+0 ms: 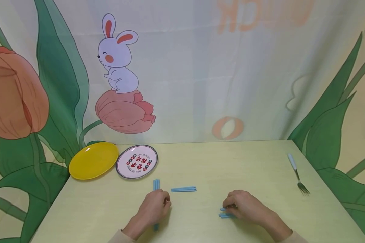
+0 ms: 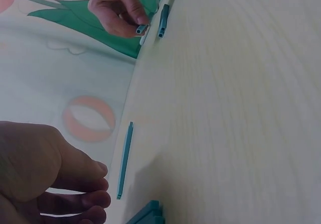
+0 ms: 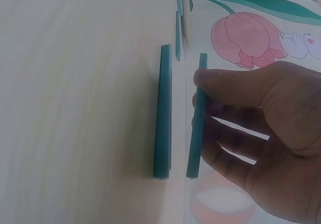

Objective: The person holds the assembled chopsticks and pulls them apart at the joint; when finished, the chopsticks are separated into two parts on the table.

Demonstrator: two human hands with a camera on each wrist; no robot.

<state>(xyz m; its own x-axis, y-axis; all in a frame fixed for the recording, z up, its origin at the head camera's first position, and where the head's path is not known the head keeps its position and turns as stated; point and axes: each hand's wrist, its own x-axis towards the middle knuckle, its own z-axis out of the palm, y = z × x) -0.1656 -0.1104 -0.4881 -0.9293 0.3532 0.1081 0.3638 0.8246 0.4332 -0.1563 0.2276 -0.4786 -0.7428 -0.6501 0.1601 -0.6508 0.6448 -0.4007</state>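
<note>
My right hand pinches one slim blue stick between thumb and fingers, held just off the table. Beside and below it, more blue sticks lie together on the tabletop. My left hand hovers over an upright-running group of blue sticks, hiding their middle. Its fingers are loosely curled, with nothing visible between them in the left wrist view. Between the hands, a further set of blue sticks lies sideways, side by side.
A yellow plate and a white plate with red lettering stand at the back left. A fork with a pale handle lies near the right edge. Behind the table hangs a printed curtain.
</note>
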